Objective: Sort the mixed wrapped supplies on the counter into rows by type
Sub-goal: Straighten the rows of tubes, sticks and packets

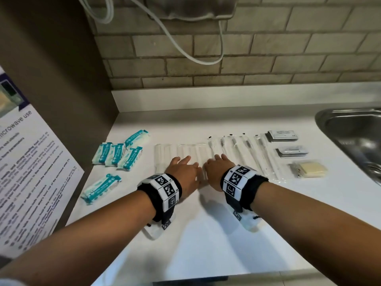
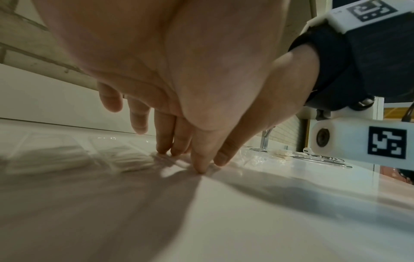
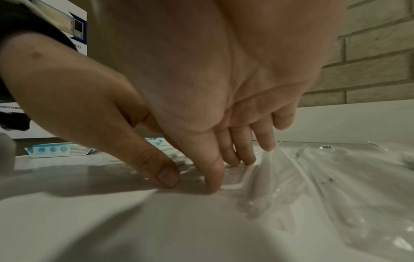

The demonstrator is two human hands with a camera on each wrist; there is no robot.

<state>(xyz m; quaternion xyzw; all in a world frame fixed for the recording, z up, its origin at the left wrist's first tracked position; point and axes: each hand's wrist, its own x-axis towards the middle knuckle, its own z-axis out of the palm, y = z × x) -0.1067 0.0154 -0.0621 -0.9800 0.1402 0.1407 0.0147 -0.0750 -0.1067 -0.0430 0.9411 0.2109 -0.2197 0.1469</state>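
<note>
Both hands lay flat, fingers straight, holding nothing: the left hand (image 1: 183,172) and right hand (image 1: 218,170) pressed side by side on the row of clear plastic sleeves holding white sticks (image 1: 185,151) on the white tabletop (image 1: 206,234). The slick film could slide under fingertip pressure, skewing neighbouring sleeves to the right hand's right.

Bare forearms; each wrist wears a black band (image 1: 245,186) carrying white black-patterned marker blocks (image 1: 168,188)

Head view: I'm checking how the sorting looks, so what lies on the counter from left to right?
Teal packets → clear wrapped sticks, under the left hand → right hand → wrapped brushes → dark sachet stacks → sink.
</note>
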